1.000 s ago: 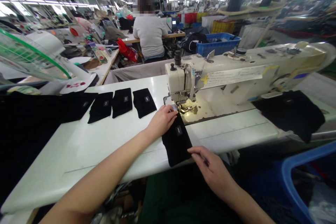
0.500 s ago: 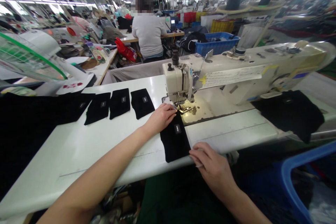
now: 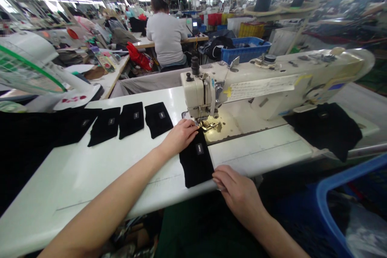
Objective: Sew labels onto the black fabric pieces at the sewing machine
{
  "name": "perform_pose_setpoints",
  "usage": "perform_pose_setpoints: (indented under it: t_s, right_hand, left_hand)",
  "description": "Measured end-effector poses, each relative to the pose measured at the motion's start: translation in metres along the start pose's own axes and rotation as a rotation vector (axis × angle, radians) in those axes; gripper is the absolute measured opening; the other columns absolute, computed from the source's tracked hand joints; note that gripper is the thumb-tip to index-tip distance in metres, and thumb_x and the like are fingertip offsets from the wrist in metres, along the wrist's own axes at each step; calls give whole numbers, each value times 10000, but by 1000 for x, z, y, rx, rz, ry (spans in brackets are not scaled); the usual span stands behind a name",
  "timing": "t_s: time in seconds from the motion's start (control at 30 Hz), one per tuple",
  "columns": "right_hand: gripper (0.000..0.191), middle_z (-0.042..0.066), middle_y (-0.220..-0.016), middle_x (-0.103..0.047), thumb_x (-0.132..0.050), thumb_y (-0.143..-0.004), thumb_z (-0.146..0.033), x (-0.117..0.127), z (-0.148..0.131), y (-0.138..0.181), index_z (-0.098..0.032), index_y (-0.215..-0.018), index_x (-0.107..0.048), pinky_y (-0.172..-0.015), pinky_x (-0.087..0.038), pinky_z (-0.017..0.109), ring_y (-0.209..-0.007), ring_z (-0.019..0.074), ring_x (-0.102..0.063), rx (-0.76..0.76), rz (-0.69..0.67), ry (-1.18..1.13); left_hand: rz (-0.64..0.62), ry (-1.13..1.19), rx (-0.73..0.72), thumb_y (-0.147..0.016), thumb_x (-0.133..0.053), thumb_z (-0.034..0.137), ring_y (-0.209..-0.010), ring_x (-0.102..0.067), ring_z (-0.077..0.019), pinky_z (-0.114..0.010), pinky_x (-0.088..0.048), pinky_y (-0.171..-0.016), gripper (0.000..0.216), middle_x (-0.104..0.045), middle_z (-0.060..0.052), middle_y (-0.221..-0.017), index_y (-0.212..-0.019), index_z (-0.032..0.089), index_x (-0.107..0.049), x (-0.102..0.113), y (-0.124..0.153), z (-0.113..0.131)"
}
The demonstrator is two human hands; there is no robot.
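A black fabric piece [image 3: 196, 165] with a small label [image 3: 199, 148] lies on the white sewing table, its far end by the presser foot [image 3: 206, 124] of the sewing machine [image 3: 196, 98]. My left hand [image 3: 182, 136] is closed at that far end, fingertips close to the foot and hiding part of the cloth. At the near right corner, by the table's front edge, my right hand [image 3: 234, 187] pinches the same piece between thumb and fingers. The needle point is too small to make out.
Several labelled black pieces [image 3: 131, 121] lie in a row to the left, beside a larger black cloth [image 3: 27, 141]. Another black cloth [image 3: 326, 127] rests at the right. A blue basket [image 3: 325, 205] stands low right, a fan [image 3: 30, 64] far left. A person [image 3: 166, 36] sits ahead.
The whole scene has shifted slightly left in the picture as my head turned. Both hands keep the same hold on the black piece, which shows no clear movement against the machine.
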State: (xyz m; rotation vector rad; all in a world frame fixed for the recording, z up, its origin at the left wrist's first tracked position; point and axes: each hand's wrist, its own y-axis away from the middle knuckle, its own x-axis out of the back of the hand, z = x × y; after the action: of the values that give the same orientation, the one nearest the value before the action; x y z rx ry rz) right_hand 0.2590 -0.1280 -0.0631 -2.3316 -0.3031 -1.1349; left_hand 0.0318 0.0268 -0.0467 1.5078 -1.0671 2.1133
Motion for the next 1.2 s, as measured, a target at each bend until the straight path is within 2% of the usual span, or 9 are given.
perform_pose_setpoints:
  t_s: [0.37, 0.57, 0.63, 0.73, 0.83, 0.93, 1.03, 1.2]
  right_hand:
    - [213, 64, -974, -669, -487, -914, -58, 1, 0, -7, -180, -1004, -637, -636, -424, 271, -793, 188, -618, 13, -68, 86]
    - [200, 60, -986, -657, -490, -925, -90, 3, -1, -9, -192, -994, -647, -631, -423, 271, -798, 181, -609, -11, -100, 101]
    - [205, 58, -987, -650, -497, -919, -101, 5, -1, -7, -198, -1010, -653, -609, -417, 272, -776, 177, -608, -24, -110, 109]
    - [280, 58, -985, -638, -510, -870, -78, 8, 0, -3, -205, -1071, -657, -595, -419, 276, -758, 180, -609, -23, -119, 117]
    - [374, 71, -1000, -635, -503, -829, -59, 11, 1, 1, -195, -1145, -649, -611, -443, 278, -770, 185, -614, -1, -125, 119]
    - [388, 79, -1015, -635, -500, -834, -65, 12, 2, 1, -188, -1171, -647, -636, -465, 283, -794, 191, -619, 8, -131, 107]
    - [372, 70, -1011, -631, -508, -824, -54, 12, 2, -3, -200, -1130, -662, -644, -462, 277, -804, 187, -613, -5, -143, 99]
    - [359, 55, -1006, -627, -545, -814, -48, 12, 4, -14, -209, -1112, -664, -641, -446, 268, -820, 183, -607, -24, -154, 117]
  left_hand:
    - [-45, -89, -39, -1005, -464, 231, -965, -548, -243, -404, -531, -891, 277, -631, -119, -1022, -1117, 131, -697, 2, -3, -4]
    - [-65, -98, -14, -995, -471, 212, -982, -561, -252, -428, -543, -904, 278, -631, -128, -1039, -1151, 129, -686, 3, -4, -5]
    - [-68, -88, 3, -983, -475, 181, -1027, -572, -257, -438, -543, -922, 282, -626, -140, -1103, -1178, 132, -673, 7, 1, 3]
    - [-69, 5, -28, -976, -490, 183, -1051, -594, -256, -425, -553, -905, 255, -630, -146, -1158, -1127, 136, -690, 19, 16, 32]
    - [-173, 175, -110, -971, -536, 262, -981, -625, -226, -381, -571, -851, 203, -666, -102, -1064, -1023, 173, -711, 33, 39, 72]
    - [-229, 182, -145, -964, -526, 249, -1062, -623, -250, -396, -579, -901, 237, -672, -120, -1120, -1122, 147, -670, 39, 60, 99]
    - [-189, 108, -182, -971, -491, 219, -1186, -584, -292, -430, -568, -969, 305, -654, -146, -1218, -1231, 114, -612, 36, 70, 104]
    - [-170, 75, -203, -982, -490, 227, -1154, -605, -285, -422, -589, -937, 283, -667, -140, -1176, -1213, 131, -622, 31, 63, 92]
